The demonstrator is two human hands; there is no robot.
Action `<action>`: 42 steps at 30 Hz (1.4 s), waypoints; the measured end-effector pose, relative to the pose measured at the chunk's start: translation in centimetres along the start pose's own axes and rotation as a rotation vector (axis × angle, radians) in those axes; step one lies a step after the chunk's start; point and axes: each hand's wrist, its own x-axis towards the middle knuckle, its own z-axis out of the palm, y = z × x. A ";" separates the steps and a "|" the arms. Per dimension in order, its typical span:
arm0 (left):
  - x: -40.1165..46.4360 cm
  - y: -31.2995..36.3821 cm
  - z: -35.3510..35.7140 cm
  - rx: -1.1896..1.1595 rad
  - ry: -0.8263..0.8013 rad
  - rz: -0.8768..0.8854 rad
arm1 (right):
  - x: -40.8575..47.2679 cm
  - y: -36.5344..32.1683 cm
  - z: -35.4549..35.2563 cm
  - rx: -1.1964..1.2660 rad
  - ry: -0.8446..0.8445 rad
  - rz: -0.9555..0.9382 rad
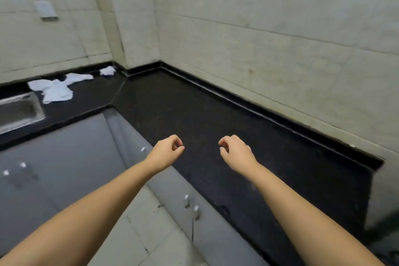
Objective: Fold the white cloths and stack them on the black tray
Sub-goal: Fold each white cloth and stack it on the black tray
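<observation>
Several crumpled white cloths (56, 89) lie in a heap on the black counter at the far left, beside the sink. A smaller white cloth (107, 70) sits apart from them in the back corner. My left hand (167, 151) and my right hand (234, 150) hover side by side over the near stretch of counter, far from the cloths. On both hands the fingers are curled loosely inward and hold nothing. No black tray is in view.
The L-shaped black stone counter (194, 114) runs along tiled walls. A steel sink (18, 110) is set in it at the left edge. Grey cabinet doors with small knobs (186, 200) stand below, over a tiled floor. A white box (45, 9) hangs on the left wall.
</observation>
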 end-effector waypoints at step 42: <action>39.6 -57.8 -35.7 0.140 0.190 -0.549 | 60.1 -52.1 40.0 -0.111 -0.628 -0.521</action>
